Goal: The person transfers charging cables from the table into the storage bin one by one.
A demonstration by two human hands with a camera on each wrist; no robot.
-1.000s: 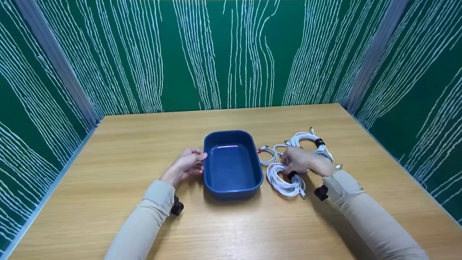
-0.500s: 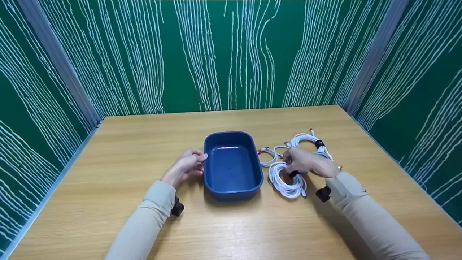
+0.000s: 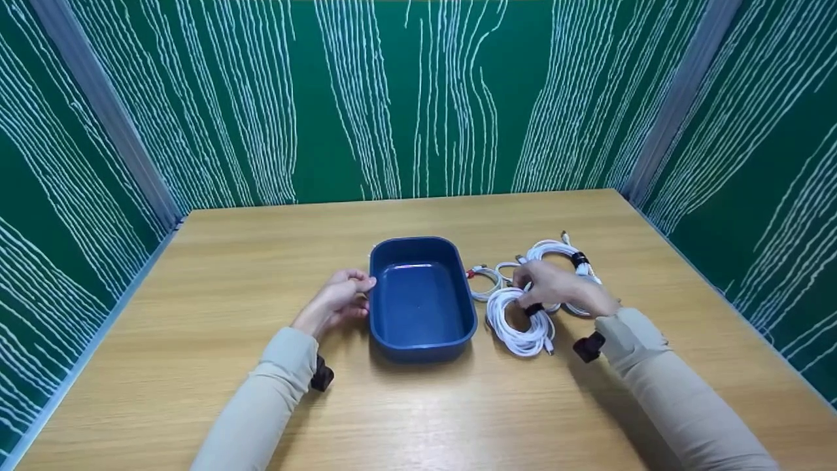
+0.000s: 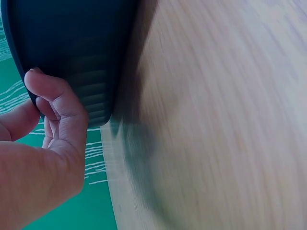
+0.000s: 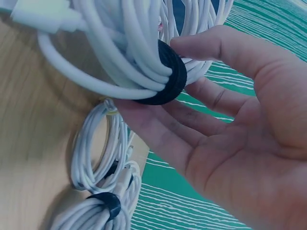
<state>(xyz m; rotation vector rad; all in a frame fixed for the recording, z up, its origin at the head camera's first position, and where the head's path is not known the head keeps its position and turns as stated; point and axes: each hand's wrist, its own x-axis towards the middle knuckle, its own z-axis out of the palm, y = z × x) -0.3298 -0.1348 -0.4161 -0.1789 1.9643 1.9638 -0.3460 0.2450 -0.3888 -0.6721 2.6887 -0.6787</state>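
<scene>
A deep blue rectangular plastic bin (image 3: 422,314) stands on the wooden table with nothing inside. My left hand (image 3: 339,297) pinches the bin's left rim between thumb and fingers; the left wrist view shows those fingers (image 4: 53,88) on the dark wall. To the bin's right, my right hand (image 3: 556,288) grips a thick coil of white cable (image 3: 516,337) at its black strap (image 5: 173,76). In the right wrist view the thumb lies on one side of the strapped bundle, with fingers beneath it. A white plug (image 5: 45,14) sticks out from this coil.
More coiled white cables lie behind the right hand: a large strapped coil (image 3: 546,247) and a thin coil with a red tie (image 3: 480,296) close to the bin. The wooden table (image 3: 274,242) is bordered by green walls (image 3: 444,98) with white streaks.
My right hand has shifted slightly right and upward, and the held cable coil has tilted and risen a little with it. My left hand and the bin stay in place.
</scene>
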